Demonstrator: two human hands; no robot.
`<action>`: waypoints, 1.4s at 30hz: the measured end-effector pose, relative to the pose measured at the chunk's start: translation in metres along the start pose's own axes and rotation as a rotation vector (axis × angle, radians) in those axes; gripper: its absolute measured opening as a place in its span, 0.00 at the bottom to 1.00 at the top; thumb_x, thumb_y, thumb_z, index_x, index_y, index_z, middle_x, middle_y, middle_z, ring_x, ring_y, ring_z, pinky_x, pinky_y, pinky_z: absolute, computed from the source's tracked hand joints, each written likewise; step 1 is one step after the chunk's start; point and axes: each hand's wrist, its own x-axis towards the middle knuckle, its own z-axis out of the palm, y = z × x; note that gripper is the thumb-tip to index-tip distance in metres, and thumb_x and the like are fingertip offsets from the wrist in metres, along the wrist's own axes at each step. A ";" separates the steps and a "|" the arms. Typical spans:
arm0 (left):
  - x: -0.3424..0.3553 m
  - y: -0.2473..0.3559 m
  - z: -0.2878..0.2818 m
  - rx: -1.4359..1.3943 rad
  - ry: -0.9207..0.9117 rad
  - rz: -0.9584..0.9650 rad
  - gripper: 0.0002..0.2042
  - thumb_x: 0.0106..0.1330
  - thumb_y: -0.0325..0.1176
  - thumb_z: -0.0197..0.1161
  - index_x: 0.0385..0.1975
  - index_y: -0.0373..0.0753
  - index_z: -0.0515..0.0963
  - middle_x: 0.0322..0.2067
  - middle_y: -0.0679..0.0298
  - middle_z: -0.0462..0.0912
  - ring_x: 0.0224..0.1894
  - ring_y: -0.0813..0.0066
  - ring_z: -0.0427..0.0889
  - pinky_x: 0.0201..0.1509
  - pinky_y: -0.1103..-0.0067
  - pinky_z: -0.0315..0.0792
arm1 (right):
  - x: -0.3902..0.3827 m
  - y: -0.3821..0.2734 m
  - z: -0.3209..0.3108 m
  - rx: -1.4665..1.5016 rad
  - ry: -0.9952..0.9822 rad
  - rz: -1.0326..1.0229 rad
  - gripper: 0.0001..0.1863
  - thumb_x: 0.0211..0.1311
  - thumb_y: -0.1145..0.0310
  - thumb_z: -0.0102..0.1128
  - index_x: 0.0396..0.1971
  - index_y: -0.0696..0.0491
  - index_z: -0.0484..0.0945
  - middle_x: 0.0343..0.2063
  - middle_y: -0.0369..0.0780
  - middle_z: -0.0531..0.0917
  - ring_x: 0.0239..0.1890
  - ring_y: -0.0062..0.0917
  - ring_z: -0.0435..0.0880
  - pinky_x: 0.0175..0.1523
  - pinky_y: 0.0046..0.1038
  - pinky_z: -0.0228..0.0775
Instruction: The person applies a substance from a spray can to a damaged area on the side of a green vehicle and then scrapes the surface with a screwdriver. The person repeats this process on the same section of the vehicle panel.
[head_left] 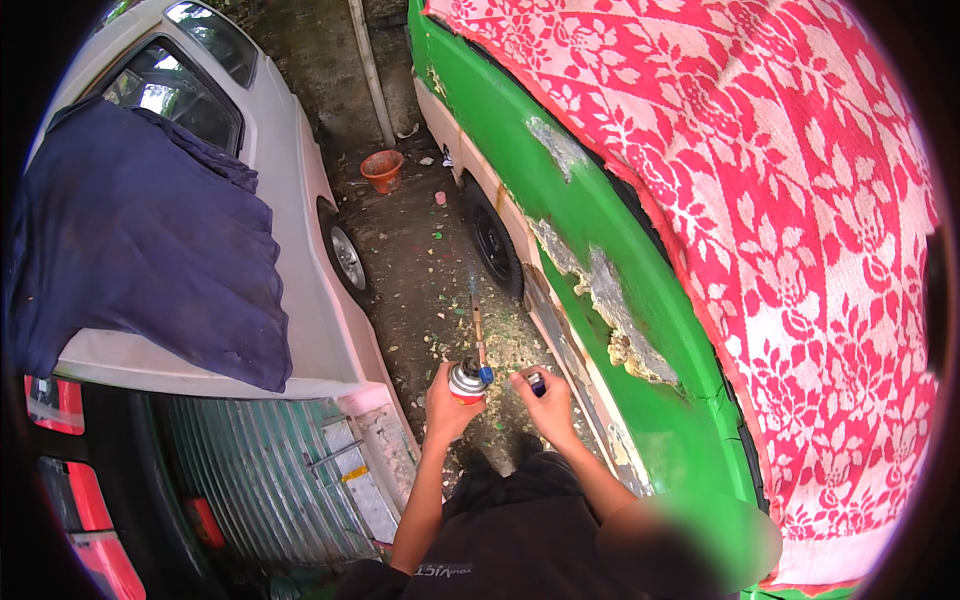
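Note:
My left hand (446, 408) is closed around a small gas canister fitted with a blowtorch head (467, 379). The torch's brass-coloured nozzle tube points away from me, with a blue part at its base; a faint bluish streak shows past its tip. Close by on the right, my right hand (549, 412) grips a small dark blue object (538, 384) that looks like a lighter. The two hands are apart, at about the same height. On the right stands a green vehicle body (640, 330), its paint peeled and blistered in patches of grey and yellowish filler (610, 290).
A red-and-white floral cloth (760, 220) covers the green vehicle's upper part. To the left is a white pickup (300, 350) with a navy cloth (150, 230) over it. Paint flakes litter the ground (430, 290) between them; an orange pot (382, 172) stands farther off.

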 end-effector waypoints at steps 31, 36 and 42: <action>-0.006 0.010 0.018 0.207 0.137 -0.038 0.33 0.39 0.31 0.78 0.50 0.39 0.71 0.44 0.53 0.81 0.47 0.45 0.82 0.49 0.59 0.76 | 0.011 0.017 0.034 0.098 0.000 0.057 0.24 0.68 0.64 0.60 0.11 0.56 0.73 0.09 0.32 0.72 0.11 0.14 0.65 0.18 0.25 0.53; -0.007 0.004 0.023 0.225 0.150 -0.036 0.34 0.38 0.31 0.79 0.50 0.40 0.71 0.45 0.52 0.81 0.48 0.44 0.81 0.50 0.59 0.75 | 0.007 0.012 0.033 0.425 -0.065 0.215 0.21 0.69 0.63 0.58 0.14 0.54 0.73 0.11 0.33 0.72 0.11 0.16 0.67 0.17 0.23 0.52; -0.008 0.008 0.024 0.214 0.158 -0.030 0.33 0.39 0.31 0.78 0.50 0.39 0.71 0.44 0.52 0.81 0.47 0.44 0.81 0.48 0.59 0.76 | 0.007 -0.001 0.027 0.631 -0.109 0.438 0.20 0.70 0.61 0.55 0.17 0.55 0.73 0.11 0.33 0.71 0.12 0.16 0.67 0.17 0.22 0.51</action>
